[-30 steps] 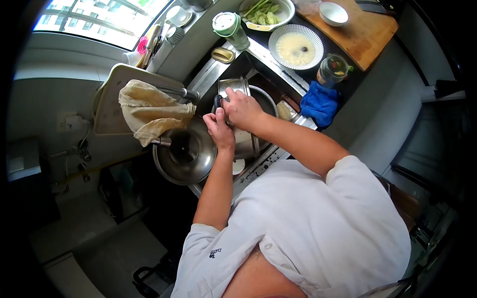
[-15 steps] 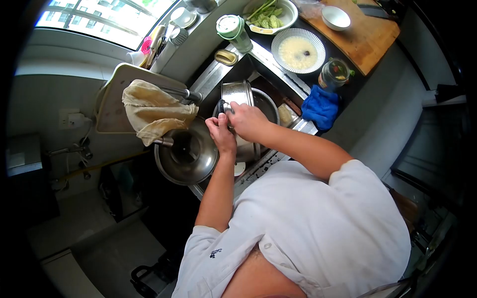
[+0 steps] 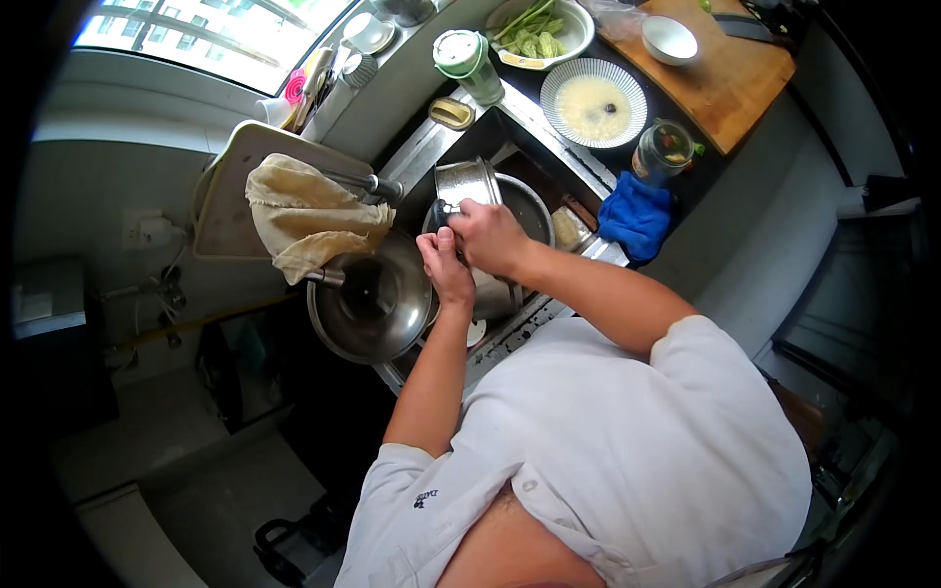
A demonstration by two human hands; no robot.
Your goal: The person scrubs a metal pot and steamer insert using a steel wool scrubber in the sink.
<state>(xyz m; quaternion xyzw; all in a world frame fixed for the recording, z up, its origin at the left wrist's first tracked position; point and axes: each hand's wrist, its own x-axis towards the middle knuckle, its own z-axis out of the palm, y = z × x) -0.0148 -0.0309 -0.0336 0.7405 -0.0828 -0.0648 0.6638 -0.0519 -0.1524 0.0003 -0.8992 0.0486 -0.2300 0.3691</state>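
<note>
Over the sink, my two hands meet at a small dark object (image 3: pixel 443 212), perhaps a black handle; its full shape is hidden. My left hand (image 3: pixel 447 265) is closed at its lower end, thumb up. Fingers bent round its right side, my right hand (image 3: pixel 487 235) touches it too. Just behind them a metal pot (image 3: pixel 466 180) lies tilted in the sink, and another round metal pot (image 3: pixel 526 206) is partly under my right hand. A large steel bowl (image 3: pixel 370 304) sits to the left of my left hand.
A beige cloth (image 3: pixel 312 218) hangs over the faucet. Behind the sink stand a green-lidded cup (image 3: pixel 469 67), a striped plate (image 3: pixel 593 103), a glass jar (image 3: pixel 664 150) and a basin of greens (image 3: pixel 541 34). A blue cloth (image 3: pixel 635 216) lies at the sink's right edge.
The pot behind my hands shows more of its side than a second ago. Both hands have shifted slightly down and right in view, still together at the dark object.
</note>
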